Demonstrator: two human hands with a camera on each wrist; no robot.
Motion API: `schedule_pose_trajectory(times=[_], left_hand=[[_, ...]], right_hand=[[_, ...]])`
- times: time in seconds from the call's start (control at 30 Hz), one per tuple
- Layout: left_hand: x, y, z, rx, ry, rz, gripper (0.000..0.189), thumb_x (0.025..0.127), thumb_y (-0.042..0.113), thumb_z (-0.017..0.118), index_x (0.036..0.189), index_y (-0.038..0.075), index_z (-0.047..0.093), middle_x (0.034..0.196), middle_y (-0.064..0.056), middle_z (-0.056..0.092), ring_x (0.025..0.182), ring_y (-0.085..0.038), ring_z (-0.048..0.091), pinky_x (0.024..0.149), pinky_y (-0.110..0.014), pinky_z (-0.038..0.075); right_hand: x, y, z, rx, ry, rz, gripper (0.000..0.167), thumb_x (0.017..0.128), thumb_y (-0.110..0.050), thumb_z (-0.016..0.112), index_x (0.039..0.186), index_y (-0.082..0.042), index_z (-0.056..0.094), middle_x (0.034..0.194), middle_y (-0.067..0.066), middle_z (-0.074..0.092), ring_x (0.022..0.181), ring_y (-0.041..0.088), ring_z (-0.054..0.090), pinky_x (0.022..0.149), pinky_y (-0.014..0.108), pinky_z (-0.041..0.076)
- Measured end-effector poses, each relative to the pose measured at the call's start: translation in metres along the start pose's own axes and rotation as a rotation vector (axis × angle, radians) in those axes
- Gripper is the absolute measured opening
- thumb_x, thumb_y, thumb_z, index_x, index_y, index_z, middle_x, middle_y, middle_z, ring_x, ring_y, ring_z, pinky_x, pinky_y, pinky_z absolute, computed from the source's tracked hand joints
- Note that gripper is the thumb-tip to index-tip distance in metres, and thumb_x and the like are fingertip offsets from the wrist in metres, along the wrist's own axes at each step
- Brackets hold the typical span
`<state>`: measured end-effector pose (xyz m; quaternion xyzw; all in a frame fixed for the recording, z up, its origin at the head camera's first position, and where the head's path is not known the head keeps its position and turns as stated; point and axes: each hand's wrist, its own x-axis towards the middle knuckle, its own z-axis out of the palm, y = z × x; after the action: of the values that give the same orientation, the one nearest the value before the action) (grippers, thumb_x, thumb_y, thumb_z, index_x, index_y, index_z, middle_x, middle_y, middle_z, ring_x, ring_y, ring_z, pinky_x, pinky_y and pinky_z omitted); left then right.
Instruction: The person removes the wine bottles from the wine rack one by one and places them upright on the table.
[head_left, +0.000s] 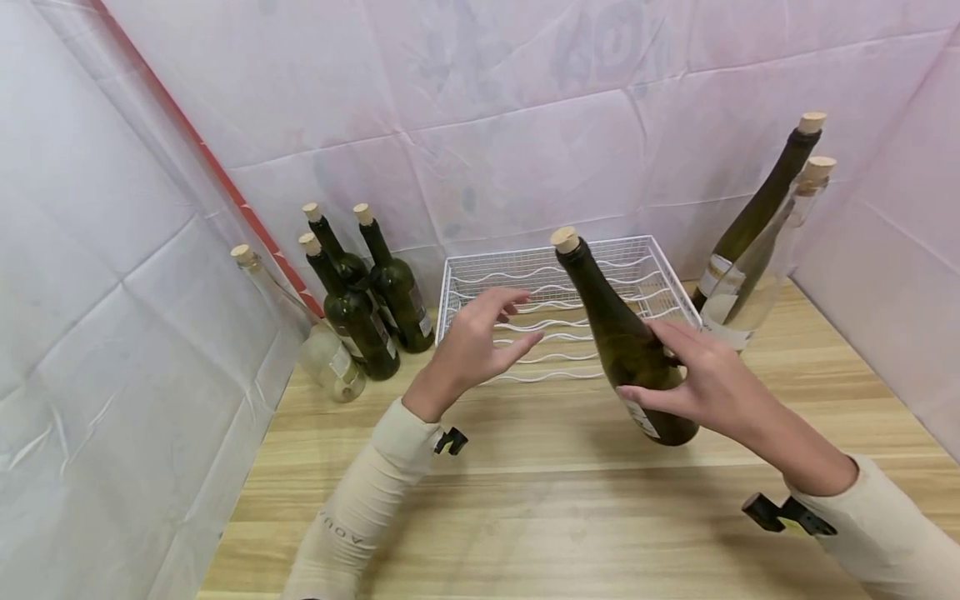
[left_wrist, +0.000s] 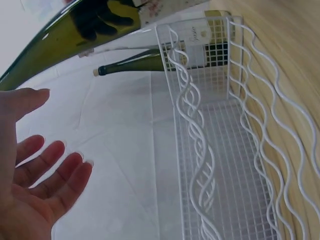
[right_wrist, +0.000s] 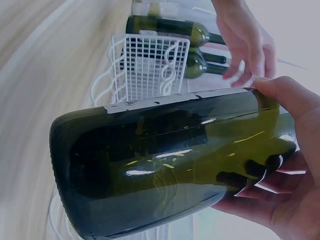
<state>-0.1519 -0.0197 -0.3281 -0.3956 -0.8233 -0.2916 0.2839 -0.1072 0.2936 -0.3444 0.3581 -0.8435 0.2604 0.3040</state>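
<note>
My right hand grips a dark green wine bottle round its body, thumb on the near side. The corked bottle tilts, its neck toward the upper left and its base toward me. In the right wrist view the bottle's base and pale label fill the middle. My left hand hovers over the left part of a white wire wine rack, fingers apart and holding nothing. In the left wrist view its fingers are loosely bent below the bottle. Wavy white wires cross the rack.
Left of the rack stand several corked green bottles and a clear bottle. Right of it, a green bottle and another clear bottle stand close together. White sheeting hangs behind the wooden table.
</note>
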Motion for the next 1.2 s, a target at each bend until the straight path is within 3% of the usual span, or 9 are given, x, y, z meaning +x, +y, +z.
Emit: schedule_pose_trajectory(times=[0.17, 0.33, 0.4, 0.47, 0.57, 0.67, 1.0, 1.2], left_hand=[[-0.006, -0.009, -0.004, 0.132, 0.018, -0.027, 0.051, 0.090, 0.026, 0.082, 0.129, -0.001, 0.064, 0.117, -0.013, 0.072, 0.098, -0.024, 0.070, 0.086, -0.030, 0.061], [-0.012, -0.019, -0.009, 0.221, 0.054, -0.056, 0.049, 0.091, 0.025, 0.080, 0.128, -0.003, 0.064, 0.121, -0.016, 0.072, 0.111, -0.029, 0.069, 0.099, -0.038, 0.059], [-0.014, -0.024, -0.011, 0.238, 0.068, -0.069, 0.048, 0.092, 0.022, 0.079, 0.129, -0.004, 0.064, 0.122, -0.017, 0.071, 0.114, -0.031, 0.068, 0.102, -0.040, 0.057], [-0.017, -0.029, -0.012, 0.255, 0.081, -0.079, 0.048, 0.093, 0.021, 0.077, 0.130, -0.005, 0.063, 0.124, -0.018, 0.071, 0.116, -0.033, 0.068, 0.104, -0.042, 0.056], [-0.021, -0.035, -0.013, 0.275, 0.097, -0.092, 0.049, 0.093, 0.018, 0.076, 0.133, -0.007, 0.061, 0.126, -0.021, 0.070, 0.118, -0.035, 0.067, 0.105, -0.045, 0.055], [-0.025, -0.042, -0.013, 0.298, 0.109, -0.123, 0.050, 0.092, 0.016, 0.076, 0.133, -0.007, 0.060, 0.127, -0.023, 0.069, 0.118, -0.038, 0.065, 0.105, -0.048, 0.055], [-0.035, -0.062, -0.009, 0.371, 0.114, -0.288, 0.052, 0.090, 0.014, 0.078, 0.132, -0.010, 0.059, 0.127, -0.027, 0.065, 0.119, -0.041, 0.064, 0.108, -0.055, 0.052], [-0.039, -0.070, -0.006, 0.408, 0.134, -0.340, 0.052, 0.090, 0.014, 0.077, 0.131, -0.012, 0.060, 0.125, -0.028, 0.066, 0.113, -0.042, 0.064, 0.100, -0.050, 0.056]], right_hand=[[-0.002, 0.008, -0.011, 0.007, -0.021, 0.067, 0.066, 0.064, -0.040, 0.099, 0.113, -0.007, 0.068, 0.093, 0.000, 0.070, 0.080, 0.013, 0.066, 0.068, 0.009, 0.054], [-0.009, 0.012, -0.022, -0.018, -0.027, 0.190, 0.075, 0.052, -0.022, 0.102, 0.116, -0.004, 0.067, 0.094, 0.009, 0.072, 0.080, 0.028, 0.072, 0.068, 0.001, 0.049], [-0.011, 0.014, -0.026, -0.024, -0.030, 0.237, 0.078, 0.051, -0.020, 0.102, 0.118, -0.002, 0.067, 0.097, 0.013, 0.072, 0.080, 0.031, 0.072, 0.070, -0.003, 0.046], [-0.014, 0.017, -0.029, -0.014, -0.034, 0.281, 0.078, 0.052, -0.018, 0.103, 0.119, -0.003, 0.067, 0.099, 0.015, 0.073, 0.082, 0.016, 0.072, 0.070, -0.005, 0.043], [-0.016, 0.022, -0.033, -0.025, -0.022, 0.313, 0.075, 0.051, -0.017, 0.103, 0.116, -0.002, 0.068, 0.096, 0.016, 0.073, 0.085, -0.014, 0.057, 0.069, -0.005, 0.043], [-0.019, 0.027, -0.038, -0.029, -0.012, 0.355, 0.075, 0.052, -0.019, 0.103, 0.116, 0.001, 0.068, 0.096, 0.020, 0.073, 0.092, -0.028, 0.040, 0.066, -0.005, 0.042], [-0.023, 0.035, -0.054, 0.029, 0.014, 0.529, 0.077, 0.059, -0.010, 0.099, 0.125, 0.005, 0.063, 0.107, 0.029, 0.069, 0.089, -0.033, 0.040, 0.066, -0.008, 0.037], [-0.029, 0.041, -0.062, 0.050, 0.029, 0.600, 0.078, 0.060, -0.010, 0.099, 0.127, 0.005, 0.060, 0.112, 0.023, 0.066, 0.089, -0.032, 0.043, 0.066, -0.007, 0.038]])
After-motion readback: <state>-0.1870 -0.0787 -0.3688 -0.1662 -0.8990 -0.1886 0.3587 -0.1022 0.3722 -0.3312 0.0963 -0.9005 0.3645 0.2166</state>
